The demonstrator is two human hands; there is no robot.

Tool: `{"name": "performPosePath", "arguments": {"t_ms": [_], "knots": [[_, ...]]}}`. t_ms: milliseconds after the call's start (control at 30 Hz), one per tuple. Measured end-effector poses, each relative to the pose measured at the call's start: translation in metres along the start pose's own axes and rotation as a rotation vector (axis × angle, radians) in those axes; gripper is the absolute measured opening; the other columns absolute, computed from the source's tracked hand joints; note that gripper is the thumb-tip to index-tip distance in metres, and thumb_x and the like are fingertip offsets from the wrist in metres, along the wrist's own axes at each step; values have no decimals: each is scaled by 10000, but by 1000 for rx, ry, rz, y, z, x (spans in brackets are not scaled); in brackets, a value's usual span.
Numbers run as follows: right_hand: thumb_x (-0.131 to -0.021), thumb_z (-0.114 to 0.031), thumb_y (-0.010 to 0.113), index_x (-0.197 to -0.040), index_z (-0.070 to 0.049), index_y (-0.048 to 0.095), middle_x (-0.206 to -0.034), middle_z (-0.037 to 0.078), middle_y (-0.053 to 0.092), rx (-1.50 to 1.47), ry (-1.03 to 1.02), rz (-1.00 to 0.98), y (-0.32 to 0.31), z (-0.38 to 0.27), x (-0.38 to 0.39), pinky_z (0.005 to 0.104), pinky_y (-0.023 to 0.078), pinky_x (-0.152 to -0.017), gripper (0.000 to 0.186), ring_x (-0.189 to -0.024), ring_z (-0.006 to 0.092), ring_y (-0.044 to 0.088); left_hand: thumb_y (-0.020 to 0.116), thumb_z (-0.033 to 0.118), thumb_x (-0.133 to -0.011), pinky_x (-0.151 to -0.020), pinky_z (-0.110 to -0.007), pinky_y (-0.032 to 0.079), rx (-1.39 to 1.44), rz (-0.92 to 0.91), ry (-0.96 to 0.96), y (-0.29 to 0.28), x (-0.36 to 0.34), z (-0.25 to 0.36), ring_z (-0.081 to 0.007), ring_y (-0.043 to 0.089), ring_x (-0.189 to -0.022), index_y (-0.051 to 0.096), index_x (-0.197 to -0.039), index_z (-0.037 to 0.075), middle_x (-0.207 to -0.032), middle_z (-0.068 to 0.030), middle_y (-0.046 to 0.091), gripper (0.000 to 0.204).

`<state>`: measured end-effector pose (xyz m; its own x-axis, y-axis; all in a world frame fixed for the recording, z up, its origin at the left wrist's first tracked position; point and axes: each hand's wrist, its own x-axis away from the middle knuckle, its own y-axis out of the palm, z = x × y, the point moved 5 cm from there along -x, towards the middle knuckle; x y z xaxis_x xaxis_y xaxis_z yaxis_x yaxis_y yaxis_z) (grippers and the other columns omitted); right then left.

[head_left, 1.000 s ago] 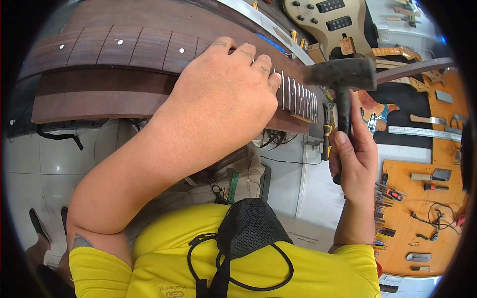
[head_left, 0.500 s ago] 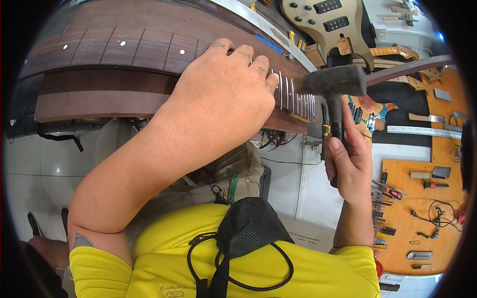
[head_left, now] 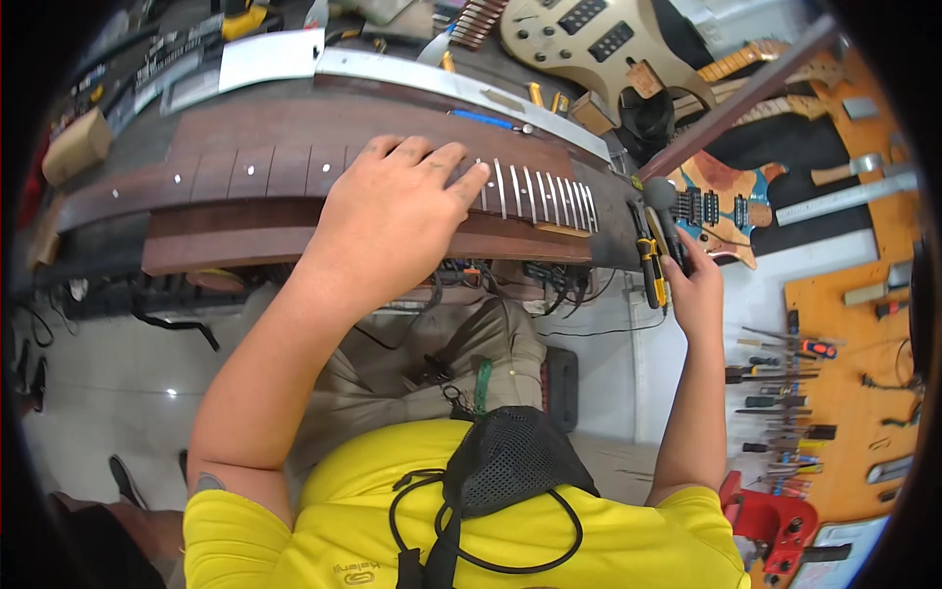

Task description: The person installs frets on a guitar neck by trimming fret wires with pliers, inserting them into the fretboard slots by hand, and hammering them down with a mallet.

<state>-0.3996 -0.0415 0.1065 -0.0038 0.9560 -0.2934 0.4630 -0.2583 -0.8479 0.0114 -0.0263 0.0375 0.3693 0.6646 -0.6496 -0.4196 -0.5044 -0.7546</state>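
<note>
Yellow short-sleeved shirt (head_left: pixel 638 530), corded black mesh piece (head_left: pixel 515 456), beige trousers (head_left: pixel 515 365)

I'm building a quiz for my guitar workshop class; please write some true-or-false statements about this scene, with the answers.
1. The left hand is over the fretboard. True.
2. The right hand is empty. False: it holds a hammer by its handle.
3. Fret wires show at the fretboard's left end. False: they show toward its right end.
4. Yellow-and-black-handled pliers are right of the fretboard. True.
</note>
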Motion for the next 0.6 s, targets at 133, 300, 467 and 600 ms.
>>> {"name": "performPosePath", "arguments": {"t_ms": [133, 300, 467, 600], "knots": [[-940, -153, 805, -1441, -128, 716, -1196, 247, 777, 236, 91, -3, 34, 36, -5, 413, 575, -969, 510, -1089, 377, 763, 748, 169, -932, -1128, -482, 488, -35, -85, 11, 0, -1, 1, -329, 665, -1280, 707, -1403, 106, -1430, -138, 705, 476], [-929, -266, 838, -1411, -124, 737, -1218, 211, 759, 433, 23, 95, 52, 34, -4, 495, 548, -1005, 513, -1135, 393, 710, 746, 130, -923, -1161, -465, 476, 265, 33, -105, -29, -9, -3, -375, 646, -1347, 728, -1386, 61, -1472, -179, 686, 468], [-934, -132, 773, -1151, 1, 747, -1015, 81, 688, -685, -244, 110, -3, -71, 45, 317, 501, -867, 255, -931, 230, 642, 708, 20, -929, -1094, -389, 514, 439, 84, -358, -73, 7, -16, -307, 686, -1266, 754, -1281, 0, -1365, -164, 733, 355], [-954, -222, 823, -1072, -29, 731, -911, 142, 686, -1506, -1172, -529, -77, -156, 108, 364, 485, -606, 245, -679, 236, 589, 724, 42, -923, -1056, -411, 531, 554, 18, -433, -58, 10, -11, -355, 716, -1196, 769, -1206, -10, -1291, -159, 762, 292]]}}
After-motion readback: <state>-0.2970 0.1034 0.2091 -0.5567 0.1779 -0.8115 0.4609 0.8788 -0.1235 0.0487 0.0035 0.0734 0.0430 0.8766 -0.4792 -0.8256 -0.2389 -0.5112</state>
